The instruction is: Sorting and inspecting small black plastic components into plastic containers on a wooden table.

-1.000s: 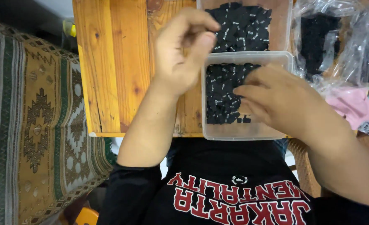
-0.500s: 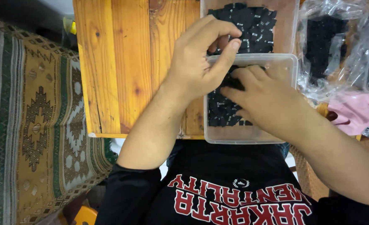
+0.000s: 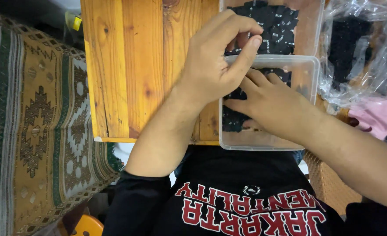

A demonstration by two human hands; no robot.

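Both grips meet over the near clear plastic tub [image 3: 270, 102], which sits at the near right edge of the wooden counter [image 3: 132, 70]. Left hand [image 3: 215, 61] has thumb and forefinger pinched together above the tub's far rim; whether a small black tag is caught between them I cannot tell, since the fingertips cover the spot. Right hand [image 3: 272, 102] lies flat inside the tub, fingers spread and pressing on the layer of small black fabric tags [image 3: 232, 120] there, not closed on any one piece that shows.

A second clear tub [image 3: 309, 26] stands just beyond the first, touching or nearly touching it, toward the far right corner of the counter, and holds a fuller heap of the same black tags [image 3: 276, 24]. Off the right edge lies a crumpled clear plastic bag [image 3: 364, 48] with more dark pieces inside.

As a judgement, the sorting looks well under way but not finished: both tubs carry tags, the bag is not emptied, and the near tub shows bare bottom along its near side.
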